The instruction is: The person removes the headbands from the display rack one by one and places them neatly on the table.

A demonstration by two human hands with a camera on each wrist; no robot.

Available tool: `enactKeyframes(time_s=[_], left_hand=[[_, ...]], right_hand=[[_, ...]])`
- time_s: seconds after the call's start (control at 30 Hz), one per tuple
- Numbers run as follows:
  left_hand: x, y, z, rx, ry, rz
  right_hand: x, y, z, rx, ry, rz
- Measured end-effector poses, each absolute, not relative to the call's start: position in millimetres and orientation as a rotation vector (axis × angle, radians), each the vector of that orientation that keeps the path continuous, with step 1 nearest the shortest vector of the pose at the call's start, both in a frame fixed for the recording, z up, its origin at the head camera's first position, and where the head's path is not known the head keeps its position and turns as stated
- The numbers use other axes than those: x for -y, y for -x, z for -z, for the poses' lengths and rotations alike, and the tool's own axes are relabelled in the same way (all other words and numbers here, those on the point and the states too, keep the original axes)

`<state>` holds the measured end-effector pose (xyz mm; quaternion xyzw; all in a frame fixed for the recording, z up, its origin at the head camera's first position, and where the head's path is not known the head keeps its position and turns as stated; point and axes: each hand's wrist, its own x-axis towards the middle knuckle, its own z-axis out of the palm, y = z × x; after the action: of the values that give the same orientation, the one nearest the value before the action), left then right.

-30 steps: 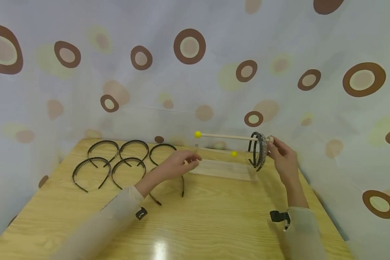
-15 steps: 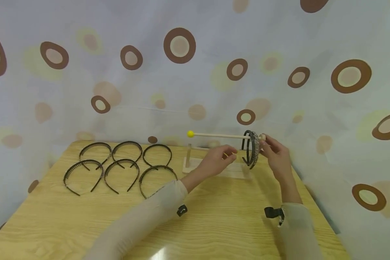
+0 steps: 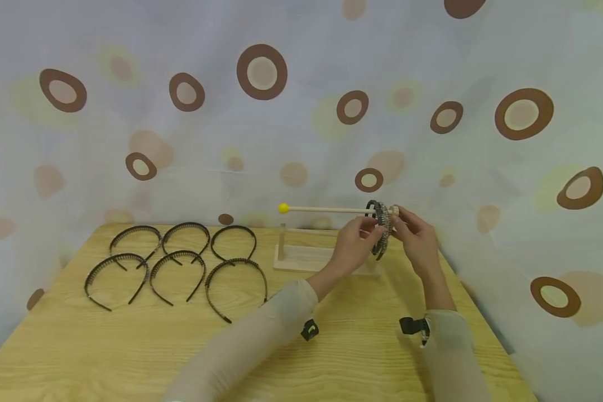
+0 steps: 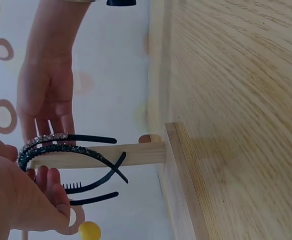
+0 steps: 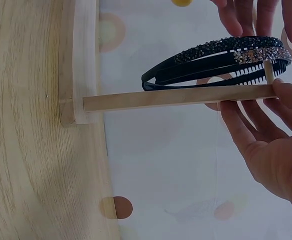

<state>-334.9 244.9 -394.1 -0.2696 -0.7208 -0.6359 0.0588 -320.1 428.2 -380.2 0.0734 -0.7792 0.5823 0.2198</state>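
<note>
At the right side of the table, a wooden stand [image 3: 301, 257] has a horizontal rod [image 3: 326, 210] tipped with a yellow ball [image 3: 283, 208]. Several dark headbands [image 5: 226, 52], some with glittery tops, hang together near the rod's right end. My right hand [image 3: 419, 243] grips the top of the stand's upright post [image 5: 176, 97], thumb at its end and fingers along the other side. My left hand [image 3: 352, 245] is at the left side of the hanging headbands, its loosely bent fingers right against them; in the left wrist view the headbands partly hide the fingertips.
Several black headbands [image 3: 236, 261] lie in two rows on the left half of the wooden table [image 3: 331, 357], some with comb teeth. A patterned cloth wall [image 3: 206, 134] rises close behind the stand and along the table's right side.
My left hand has moved right, from the rod's ball end to the hanging headbands, which now sit closer together. My right hand keeps its grip on the post. The head view has turned slightly right.
</note>
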Motion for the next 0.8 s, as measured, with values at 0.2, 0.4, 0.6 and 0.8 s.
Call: enactKeyframes(time_s=[0.2, 0.4, 0.6, 0.8], left_hand=[[-254.0, 330.1, 390.4, 2.142, 0.824, 1.895], [-256.8, 328.9, 388.4, 2.139, 0.785, 1.919], [-251.3, 327.9, 384.4, 2.16, 0.756, 1.91], [-237.0, 328.6, 372.6, 2.111, 0.789, 1.947]], right_hand=[[-428.7, 322.7, 381.5, 2.143, -0.215, -1.603], [-428.2, 323.0, 381.6, 2.137, -0.189, -1.597], [-428.2, 321.5, 381.3, 2.12, -0.227, -1.643], [-427.9, 314.4, 375.5, 2.105, -0.258, -1.675]])
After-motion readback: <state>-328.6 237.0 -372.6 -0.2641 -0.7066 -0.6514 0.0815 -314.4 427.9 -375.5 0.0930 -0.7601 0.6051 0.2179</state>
